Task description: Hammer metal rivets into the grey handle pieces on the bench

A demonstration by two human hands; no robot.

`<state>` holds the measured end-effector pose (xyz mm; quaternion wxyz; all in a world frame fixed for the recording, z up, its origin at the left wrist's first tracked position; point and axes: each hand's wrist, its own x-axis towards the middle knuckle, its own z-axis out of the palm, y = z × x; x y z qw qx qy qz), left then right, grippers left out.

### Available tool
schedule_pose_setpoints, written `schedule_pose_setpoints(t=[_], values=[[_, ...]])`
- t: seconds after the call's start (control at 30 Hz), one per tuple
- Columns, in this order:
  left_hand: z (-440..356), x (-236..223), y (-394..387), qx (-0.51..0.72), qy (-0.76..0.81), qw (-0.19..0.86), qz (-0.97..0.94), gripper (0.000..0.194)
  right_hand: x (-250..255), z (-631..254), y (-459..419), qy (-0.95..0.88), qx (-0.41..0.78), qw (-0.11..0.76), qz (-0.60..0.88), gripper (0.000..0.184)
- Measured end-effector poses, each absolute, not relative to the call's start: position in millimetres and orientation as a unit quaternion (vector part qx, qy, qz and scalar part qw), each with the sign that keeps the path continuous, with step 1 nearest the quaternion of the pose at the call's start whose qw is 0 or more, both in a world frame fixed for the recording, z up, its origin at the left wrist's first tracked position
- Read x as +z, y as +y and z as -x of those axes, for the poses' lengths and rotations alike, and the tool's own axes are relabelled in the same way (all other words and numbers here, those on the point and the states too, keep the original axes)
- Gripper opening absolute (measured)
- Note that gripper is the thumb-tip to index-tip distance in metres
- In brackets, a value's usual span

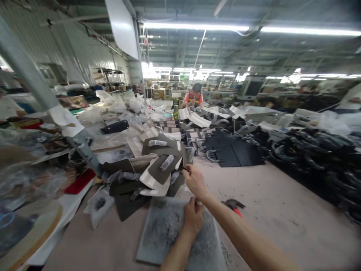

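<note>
My right hand [195, 181] reaches forward to the near edge of a pile of dark grey and cream cut pieces [158, 165], fingers pinched on the edge of one grey piece. My left hand [193, 217] is closed just below it, over a worn grey mat [172, 229] that lies on the beige table [270, 210]. What the left hand holds is hidden. A tool with a red and black handle [234, 206] lies on the table right of my right forearm.
Black flat pieces [234, 150] and a long heap of black straps [316, 158] lie at the right. Plastic bags and clutter [34, 177] crowd the left beside a slanted metal post [42, 94]. A person in an orange vest [194, 97] works at the far end.
</note>
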<state>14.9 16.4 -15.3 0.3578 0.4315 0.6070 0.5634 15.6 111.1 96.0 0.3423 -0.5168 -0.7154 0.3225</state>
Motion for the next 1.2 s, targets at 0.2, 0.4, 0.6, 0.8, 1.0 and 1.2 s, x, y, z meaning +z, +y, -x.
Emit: schedule_pose_setpoints(t=[0.2,0.4,0.6,0.8,1.0,1.2], values=[[-13.7,-24.9,21.4,0.545,0.607,0.346,-0.464,0.01,70.9,-25.8,240.0,-0.633,0.34,0.368,0.59,0.057],[-14.9,-30.4,25.8,0.535,0.621,0.342,-0.459,0.012,63.9,-8.2,276.6,-0.66,0.34,0.358,0.566,0.04],[-14.3,-26.2,28.8,0.523,0.625,0.344,-0.466,0.012,85.7,-18.2,276.9,-0.699,0.295,0.288,0.584,0.04],[-12.1,-20.0,30.9,0.543,0.633,0.344,-0.432,0.015,83.6,-95.0,206.0,-0.73,0.252,0.226,0.594,0.054],[-9.2,-30.9,28.2,0.642,0.667,0.253,-0.282,0.026,61.3,-160.0,68.1,-0.73,0.281,0.205,0.588,0.048],[-6.9,-29.1,24.7,0.666,0.624,0.274,-0.303,0.026,28.2,-156.7,-30.8,-0.712,0.358,0.211,0.566,0.05]])
